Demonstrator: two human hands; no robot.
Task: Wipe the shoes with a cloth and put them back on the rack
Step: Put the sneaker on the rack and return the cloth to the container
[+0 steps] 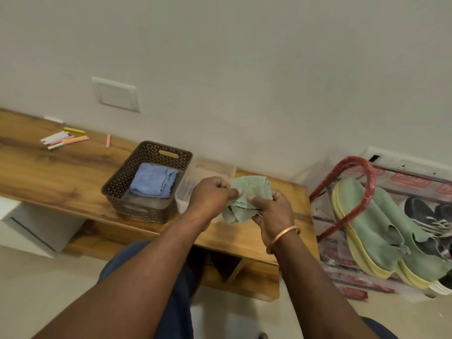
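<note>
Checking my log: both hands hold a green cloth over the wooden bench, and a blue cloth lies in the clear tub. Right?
The head view shows the blue cloth in the brown basket, not the clear tub; the left hand and right hand hold the green cloth over the wooden bench.

Both bare forearms reach forward from the lower edge of the view and converge near the middle, wrists roughly level and close together. The left hand is knuckles-up with its fingers curled under, its thumb pressed sideways to pinch one edge of the green cloth. The right hand, just beside it and turned slightly inward, grips the cloth's other side with its thumb on top and fingers curled beneath, and a copper-coloured bangle circles its wrist.
</note>
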